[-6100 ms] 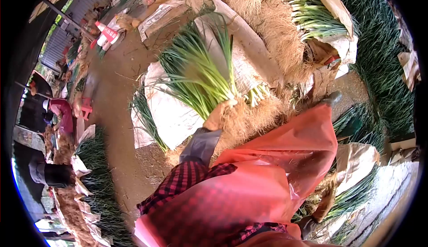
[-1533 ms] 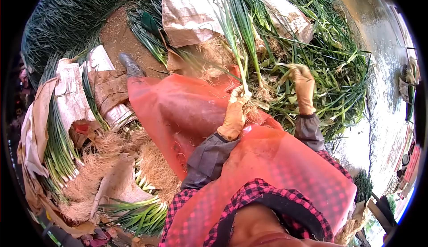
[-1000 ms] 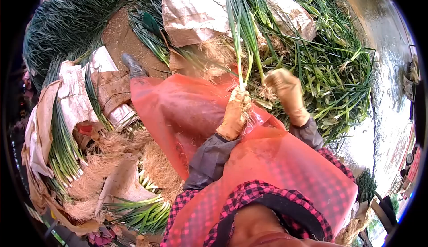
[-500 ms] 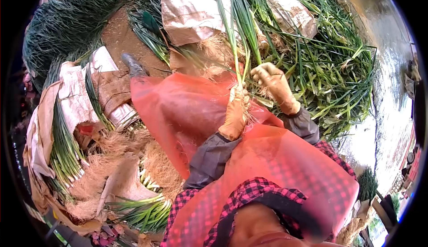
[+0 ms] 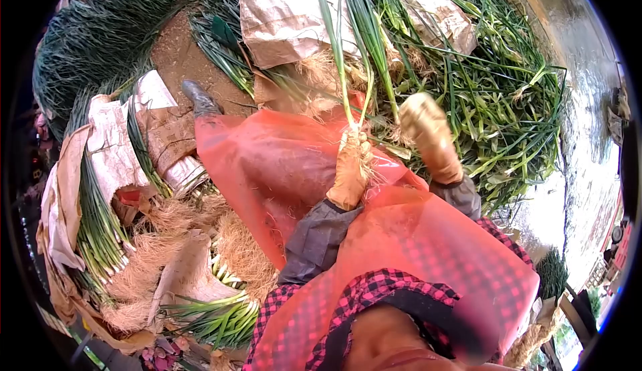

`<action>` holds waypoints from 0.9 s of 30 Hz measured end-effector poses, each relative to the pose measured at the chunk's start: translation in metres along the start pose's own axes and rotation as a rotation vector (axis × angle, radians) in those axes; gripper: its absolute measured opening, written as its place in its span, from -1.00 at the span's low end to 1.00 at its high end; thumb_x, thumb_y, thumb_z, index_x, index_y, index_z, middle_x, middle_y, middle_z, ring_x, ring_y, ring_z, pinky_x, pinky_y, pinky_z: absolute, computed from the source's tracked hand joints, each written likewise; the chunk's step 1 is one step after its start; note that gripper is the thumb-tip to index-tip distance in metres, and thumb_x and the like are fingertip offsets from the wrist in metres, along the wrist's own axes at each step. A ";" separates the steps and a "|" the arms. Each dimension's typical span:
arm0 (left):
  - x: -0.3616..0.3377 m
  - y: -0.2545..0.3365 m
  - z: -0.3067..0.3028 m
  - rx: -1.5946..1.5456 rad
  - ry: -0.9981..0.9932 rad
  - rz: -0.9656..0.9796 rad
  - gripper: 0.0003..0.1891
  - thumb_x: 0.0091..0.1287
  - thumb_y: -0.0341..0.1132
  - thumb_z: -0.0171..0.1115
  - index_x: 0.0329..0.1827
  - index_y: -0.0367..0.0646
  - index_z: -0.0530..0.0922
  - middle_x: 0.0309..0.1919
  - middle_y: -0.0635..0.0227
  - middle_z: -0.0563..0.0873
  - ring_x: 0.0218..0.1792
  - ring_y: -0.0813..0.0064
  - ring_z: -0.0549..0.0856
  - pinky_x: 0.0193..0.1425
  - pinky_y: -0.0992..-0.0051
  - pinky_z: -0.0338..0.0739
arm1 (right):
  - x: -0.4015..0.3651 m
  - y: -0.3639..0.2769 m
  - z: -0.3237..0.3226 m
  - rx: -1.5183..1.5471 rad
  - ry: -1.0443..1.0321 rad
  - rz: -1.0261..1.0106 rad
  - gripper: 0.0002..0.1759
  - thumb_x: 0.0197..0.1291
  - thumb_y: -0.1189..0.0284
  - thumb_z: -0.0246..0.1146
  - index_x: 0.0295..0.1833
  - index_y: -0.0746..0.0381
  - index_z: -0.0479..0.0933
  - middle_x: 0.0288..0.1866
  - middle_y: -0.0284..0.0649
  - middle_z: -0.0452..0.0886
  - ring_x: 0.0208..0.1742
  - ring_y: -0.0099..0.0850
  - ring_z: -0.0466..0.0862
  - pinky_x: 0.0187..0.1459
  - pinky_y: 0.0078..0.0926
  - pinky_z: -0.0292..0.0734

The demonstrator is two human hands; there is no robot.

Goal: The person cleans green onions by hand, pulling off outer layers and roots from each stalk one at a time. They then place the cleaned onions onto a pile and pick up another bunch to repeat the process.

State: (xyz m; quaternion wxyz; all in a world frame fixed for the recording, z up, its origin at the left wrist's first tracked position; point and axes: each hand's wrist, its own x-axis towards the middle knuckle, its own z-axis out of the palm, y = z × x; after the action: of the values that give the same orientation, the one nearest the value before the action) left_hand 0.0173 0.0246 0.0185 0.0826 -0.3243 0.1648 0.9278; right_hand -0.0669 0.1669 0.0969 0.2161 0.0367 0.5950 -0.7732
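Note:
My gloved left hand (image 5: 352, 160) is closed round the root ends of a few green onions (image 5: 348, 103), over my lap. Their pale stems stand up out of the fist, green leaves leading away from me, and thin roots hang about the fingers. To its right is my gloved right hand (image 5: 428, 127), smeared by motion, its fingers not distinct. It hovers near the root end of another green onion stalk, beside the heap of loose leaves (image 5: 498, 113). A red see-through apron (image 5: 281, 153) covers my lap beneath both hands.
A whitish sack (image 5: 287, 20) lies ahead, with more green onions over it. Bundles of green onions (image 5: 97, 230) with matted roots (image 5: 150, 264) are wrapped in sacking on the left. Dark green leaves (image 5: 87, 50) are piled at far left. Wet ground (image 5: 592, 103) runs along the right.
My right hand has moved right and slightly away from the held green onions, and is now blurred. My left hand keeps its grip, with the stems tilted a little further left.

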 end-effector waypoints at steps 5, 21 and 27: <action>-0.004 -0.005 0.007 -0.001 -0.122 -0.026 -0.85 0.41 -0.20 -0.03 -0.14 -0.06 0.38 -0.43 0.55 0.44 -0.54 0.73 0.40 -0.58 0.75 0.31 | 0.054 0.053 -0.027 -0.252 -0.029 0.316 -0.63 0.36 0.19 -0.03 0.00 0.23 0.50 -0.16 -0.40 0.59 -0.30 -0.61 0.47 -0.30 -0.76 0.33; -0.009 0.005 0.019 0.296 0.021 0.051 -0.78 0.39 -0.11 0.02 -0.11 -0.02 0.32 -0.49 0.53 0.39 -0.61 0.72 0.34 -0.61 0.72 0.23 | -0.003 0.024 0.003 -0.190 -0.147 0.177 -0.71 0.22 0.32 0.21 -0.03 0.27 0.50 -0.09 -0.29 0.56 -0.10 -0.52 0.55 -0.11 -0.56 0.49; 0.006 0.008 -0.003 0.563 0.134 0.089 -0.77 0.44 -0.14 -0.14 -0.10 -0.07 0.41 -0.44 0.50 0.51 -0.63 0.72 0.36 -0.65 0.69 0.22 | -0.008 0.046 0.026 -0.430 -0.102 -0.346 -0.96 0.17 0.58 0.21 -0.33 0.27 0.56 -0.42 -0.37 0.46 -0.38 -0.61 0.48 -0.36 -0.64 0.44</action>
State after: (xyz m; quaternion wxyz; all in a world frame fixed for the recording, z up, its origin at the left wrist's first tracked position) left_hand 0.0122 0.0168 0.0145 0.1176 -0.3416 0.4347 0.8249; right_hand -0.0373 0.1360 0.0651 0.1135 -0.1512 0.7312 -0.6554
